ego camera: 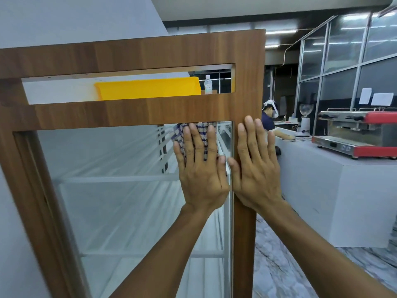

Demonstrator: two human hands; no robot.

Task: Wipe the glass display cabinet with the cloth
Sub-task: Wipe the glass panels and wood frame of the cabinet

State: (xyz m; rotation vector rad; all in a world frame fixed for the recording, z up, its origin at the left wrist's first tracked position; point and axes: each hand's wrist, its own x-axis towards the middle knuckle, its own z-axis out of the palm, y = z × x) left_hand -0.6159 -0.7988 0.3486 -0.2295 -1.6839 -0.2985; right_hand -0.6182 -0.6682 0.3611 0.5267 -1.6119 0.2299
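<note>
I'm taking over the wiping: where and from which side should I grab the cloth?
Probably the bunched checked edge of the cloth that sticks out up and left of the left hand, reached from the left across the glass. The rest lies pressed flat under the palm, and the wooden frame closes off the top and right.

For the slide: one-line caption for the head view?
Left hand presses checked cloth into top-right corner of glass pane; right hand rests flat on wooden frame.
</note>
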